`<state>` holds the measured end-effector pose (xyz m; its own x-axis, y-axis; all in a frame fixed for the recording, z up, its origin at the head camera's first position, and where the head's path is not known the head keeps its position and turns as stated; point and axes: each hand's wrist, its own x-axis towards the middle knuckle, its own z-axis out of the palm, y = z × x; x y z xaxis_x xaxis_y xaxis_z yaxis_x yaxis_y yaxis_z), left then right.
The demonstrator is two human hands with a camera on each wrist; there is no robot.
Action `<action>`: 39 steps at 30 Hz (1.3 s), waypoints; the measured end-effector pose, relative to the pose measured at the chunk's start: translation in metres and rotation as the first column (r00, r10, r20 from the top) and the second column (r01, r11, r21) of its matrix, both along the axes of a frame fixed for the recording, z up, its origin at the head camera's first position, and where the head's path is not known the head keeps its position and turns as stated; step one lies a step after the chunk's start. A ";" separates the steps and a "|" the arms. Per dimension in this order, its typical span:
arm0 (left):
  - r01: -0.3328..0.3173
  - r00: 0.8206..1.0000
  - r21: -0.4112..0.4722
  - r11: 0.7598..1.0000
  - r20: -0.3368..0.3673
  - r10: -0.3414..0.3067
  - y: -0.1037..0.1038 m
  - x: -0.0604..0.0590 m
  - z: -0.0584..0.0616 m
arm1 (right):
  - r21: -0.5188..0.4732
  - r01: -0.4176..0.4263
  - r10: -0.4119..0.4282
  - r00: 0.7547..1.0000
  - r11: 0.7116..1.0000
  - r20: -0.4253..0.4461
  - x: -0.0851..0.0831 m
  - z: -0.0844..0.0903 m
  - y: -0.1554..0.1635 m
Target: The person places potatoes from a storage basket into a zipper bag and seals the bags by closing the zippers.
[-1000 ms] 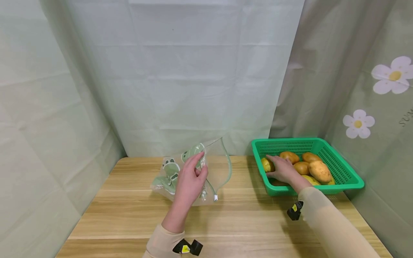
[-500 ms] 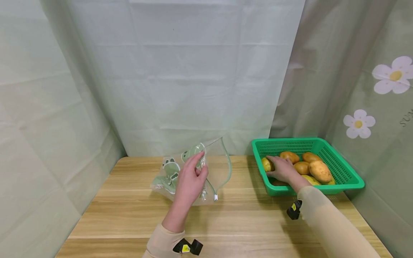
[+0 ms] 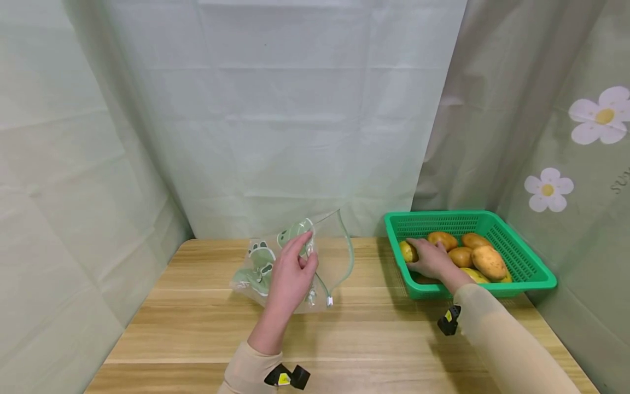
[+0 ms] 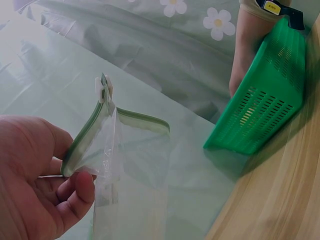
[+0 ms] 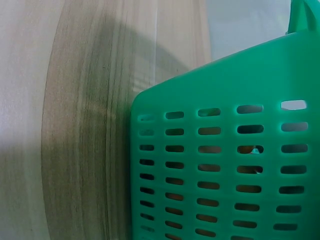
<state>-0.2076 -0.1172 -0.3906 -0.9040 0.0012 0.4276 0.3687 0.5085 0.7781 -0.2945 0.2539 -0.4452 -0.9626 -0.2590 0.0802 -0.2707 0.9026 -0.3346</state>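
Picking stage: right hand [image 3: 430,258] gripped a yellow-skinned potato [image 3: 408,251] in the green slotted plastic basket [image 3: 529,268] — left hand [image 3: 290,276] pinched the clear zip-top bag [image 3: 339,249] open; next, lift clear.

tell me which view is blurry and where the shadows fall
Head view: sharp, evenly lit, soft shadow under the right hand inside the green basket. Left wrist view: the zip bag is fairly clear, the wooden table smeared. Right wrist view: close basket wall, dark shadow beside it.

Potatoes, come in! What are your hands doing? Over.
Left hand pinches zip bag open. Right hand on a potato in green basket. Nothing between.
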 end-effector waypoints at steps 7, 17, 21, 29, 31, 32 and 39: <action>-0.001 1.000 0.003 1.000 0.000 0.001 0.001 0.001 0.001 | -0.004 0.023 -0.023 0.999 1.000 0.022 -0.001 0.000 0.000; -0.001 1.000 0.011 1.000 0.002 0.001 -0.001 0.001 0.000 | -0.014 0.034 -0.034 0.999 0.999 0.008 -0.001 0.001 0.000; 0.002 1.000 0.016 1.000 0.006 -0.002 -0.001 0.001 0.001 | -0.025 0.031 -0.032 0.999 0.999 -0.012 0.000 0.002 0.000; 0.006 1.000 0.019 1.000 0.008 -0.006 -0.002 0.000 0.001 | -0.060 0.035 -0.038 0.997 0.998 -0.060 0.001 0.007 0.002; 0.003 1.000 0.018 1.000 0.012 -0.003 -0.002 0.001 0.001 | -0.067 0.036 -0.041 0.996 0.997 -0.075 0.002 0.009 0.002; 0.002 1.000 0.016 1.000 0.014 -0.002 -0.002 0.001 0.002 | -0.074 0.037 -0.043 0.996 0.997 -0.082 0.003 0.010 0.003; -0.001 1.000 0.012 1.000 0.022 0.001 -0.002 0.001 0.002 | -0.138 0.057 -0.071 0.993 0.989 -0.096 0.012 0.018 0.005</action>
